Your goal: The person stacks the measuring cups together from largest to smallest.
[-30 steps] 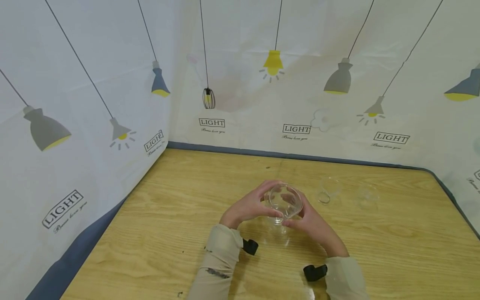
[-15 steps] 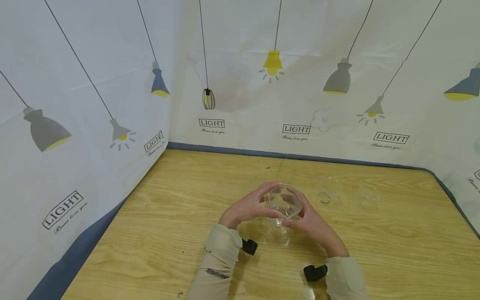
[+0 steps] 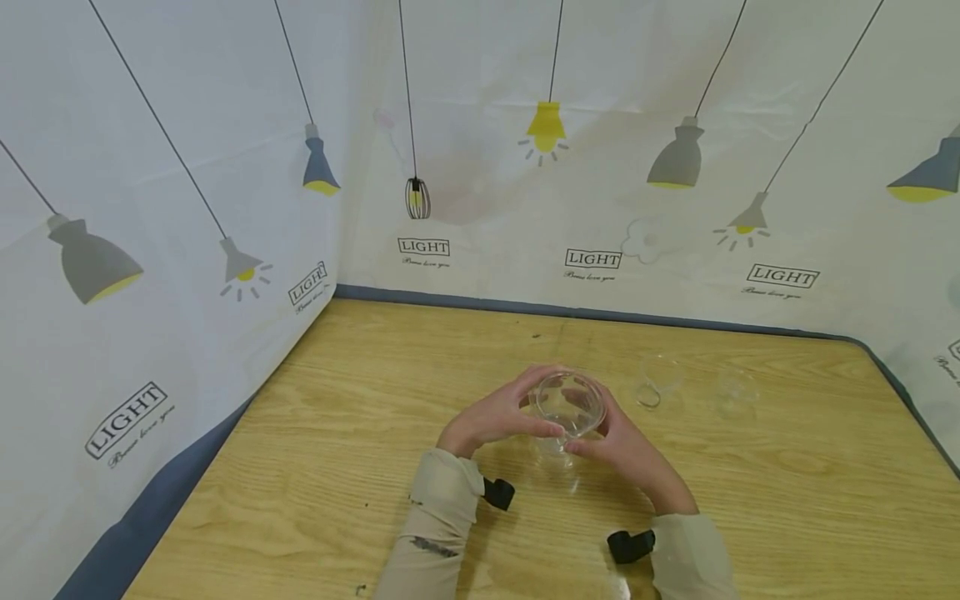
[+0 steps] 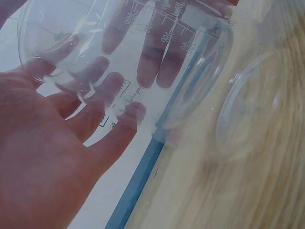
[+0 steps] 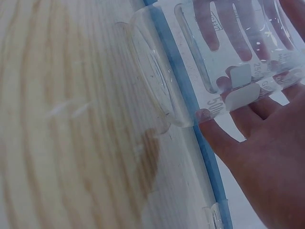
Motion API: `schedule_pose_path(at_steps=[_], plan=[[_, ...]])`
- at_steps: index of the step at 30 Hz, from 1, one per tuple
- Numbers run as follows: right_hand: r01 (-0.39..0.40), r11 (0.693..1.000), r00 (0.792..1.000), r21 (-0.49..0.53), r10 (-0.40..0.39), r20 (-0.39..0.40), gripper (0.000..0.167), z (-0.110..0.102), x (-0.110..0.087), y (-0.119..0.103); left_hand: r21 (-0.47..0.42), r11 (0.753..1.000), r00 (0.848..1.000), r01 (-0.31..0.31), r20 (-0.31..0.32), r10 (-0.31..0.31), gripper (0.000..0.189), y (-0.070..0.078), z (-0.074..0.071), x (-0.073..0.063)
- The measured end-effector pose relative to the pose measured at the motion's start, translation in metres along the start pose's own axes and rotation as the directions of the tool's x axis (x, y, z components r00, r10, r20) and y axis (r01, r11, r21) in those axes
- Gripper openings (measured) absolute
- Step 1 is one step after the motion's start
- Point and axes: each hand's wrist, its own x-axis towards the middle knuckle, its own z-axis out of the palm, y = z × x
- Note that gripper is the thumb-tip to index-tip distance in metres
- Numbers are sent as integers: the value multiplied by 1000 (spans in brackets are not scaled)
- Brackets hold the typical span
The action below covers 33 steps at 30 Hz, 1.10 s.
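Between both hands is a clear glass beaker (image 3: 572,408) with printed graduations, its mouth facing up toward the head camera. My left hand (image 3: 501,415) grips its left side, thumb near the front and fingers curled round the back. On the opposite side my right hand (image 3: 626,446) holds it the same way, and the two thumbs nearly meet. Through the glass in the left wrist view, fingers show behind the markings (image 4: 167,36). A second round glass base (image 5: 152,71) shows below the first in the right wrist view, as if one beaker sits inside another.
Two more clear glass vessels, a nearer one (image 3: 660,382) and one farther right (image 3: 735,390), stand on the wooden table (image 3: 300,467) beyond the right hand. A fabric backdrop (image 3: 495,242) printed with lamps borders the table. Black devices, one (image 3: 632,546) by the right cuff, sit at the wrists.
In the head view the held beaker's rim sits very slightly lower than before. Both hands keep their hold and stay nearly still.
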Motion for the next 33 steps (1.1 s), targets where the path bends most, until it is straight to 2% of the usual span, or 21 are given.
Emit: schedule_pose_path(at_steps=[9, 17, 20, 31, 33], plan=[[-7, 1000, 1000, -3, 7, 12, 83, 0, -1, -4, 19, 999, 1000, -27, 11, 27, 71, 3, -1, -1], [-20, 1000, 1000, 8, 20, 15, 83, 3, -6, -29, 5, 1000, 999, -23, 37, 23, 71, 28, -2, -11], [-18, 1000, 1000, 0, 18, 19, 83, 3, -7, -33, 4, 1000, 999, -12, 40, 12, 71, 31, -3, -13], [-19, 1000, 1000, 16, 19, 13, 84, 3, -6, -30, -11, 1000, 998, -25, 53, 26, 72, 32, -3, -13], [-19, 1000, 1000, 16, 19, 12, 84, 3, -6, -30, 0, 999, 998, -35, 51, 35, 72, 24, -3, -10]])
